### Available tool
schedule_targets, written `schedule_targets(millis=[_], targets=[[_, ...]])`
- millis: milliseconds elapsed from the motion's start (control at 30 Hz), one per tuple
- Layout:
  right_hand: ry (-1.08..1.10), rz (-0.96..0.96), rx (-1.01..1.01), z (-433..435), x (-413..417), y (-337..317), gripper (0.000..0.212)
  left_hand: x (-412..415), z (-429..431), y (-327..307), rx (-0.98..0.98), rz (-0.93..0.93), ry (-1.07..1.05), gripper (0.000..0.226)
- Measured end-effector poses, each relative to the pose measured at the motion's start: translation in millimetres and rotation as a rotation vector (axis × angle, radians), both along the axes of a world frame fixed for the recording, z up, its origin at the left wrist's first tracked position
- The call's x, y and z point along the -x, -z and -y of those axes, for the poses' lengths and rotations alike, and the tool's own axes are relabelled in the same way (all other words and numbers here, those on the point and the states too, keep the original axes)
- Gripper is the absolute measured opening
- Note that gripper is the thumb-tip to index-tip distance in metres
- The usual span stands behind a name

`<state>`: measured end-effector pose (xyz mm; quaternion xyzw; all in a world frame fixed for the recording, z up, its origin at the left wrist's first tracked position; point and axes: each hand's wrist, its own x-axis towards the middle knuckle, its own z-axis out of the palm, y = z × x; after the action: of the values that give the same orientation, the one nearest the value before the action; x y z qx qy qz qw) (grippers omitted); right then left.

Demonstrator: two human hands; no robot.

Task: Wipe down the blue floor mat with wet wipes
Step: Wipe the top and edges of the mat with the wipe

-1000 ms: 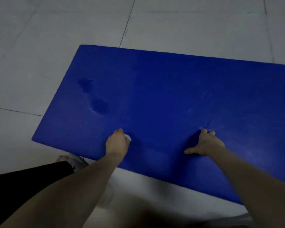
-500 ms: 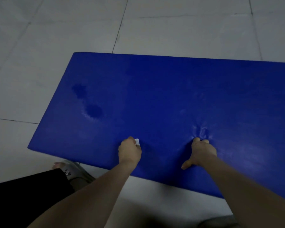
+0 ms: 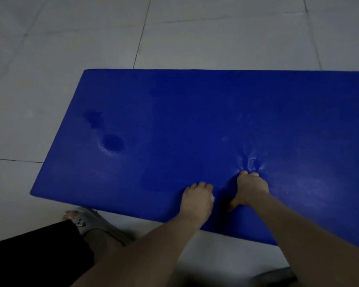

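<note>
Blue mat (image 3: 174,121) lies flat on the tiled floor (image 3: 71,38), its long axis running left to right across the person's front, and both hands sit on its near strip. The left hand (image 3: 197,198) is clenched around a white wipe (image 3: 212,198), of which only a scrap shows at the thumb side, and its knuckles press on the mat. Just to the right, close but not touching, the right hand (image 3: 250,190) braces on the mat holding nothing, thumb splayed toward the near edge. Its fingers (image 3: 244,173) dig in so that the cover puckers just beyond them. Two dark damp patches (image 3: 112,141) lie well to the left of the left fingers and farther out, and a faint sheen spreads to the right of the right fingers. The wipe hand is the nearer one to those patches, so the coming stroke likely runs leftward along the long axis or outward toward the far edge, with the right hand pinning the mat against sliding.
</note>
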<state>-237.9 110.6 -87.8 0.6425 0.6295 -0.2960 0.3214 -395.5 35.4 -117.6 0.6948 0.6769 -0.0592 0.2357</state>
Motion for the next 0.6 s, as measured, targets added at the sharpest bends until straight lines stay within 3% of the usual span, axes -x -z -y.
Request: schedule_targets(millis=[167, 367, 467, 600], targets=[[-0.017, -0.005, -0.025, -2, -1, -2, 0.128, 73, 5, 0, 0.008, -0.072, -0.131, 0.018], [-0.018, 0.008, -0.023, 0, 2, -3, 0.127, 156, 26, 8, -0.023, -0.141, -0.528, 0.019], [-0.028, 0.015, -0.030, 0, 2, -1, 0.127, 145, 27, 11, -0.047, -0.094, -0.648, 0.020], [-0.037, 0.016, -0.040, -1, 2, 2, 0.128, 97, 29, 12, -0.094, -0.024, -0.627, 0.023]])
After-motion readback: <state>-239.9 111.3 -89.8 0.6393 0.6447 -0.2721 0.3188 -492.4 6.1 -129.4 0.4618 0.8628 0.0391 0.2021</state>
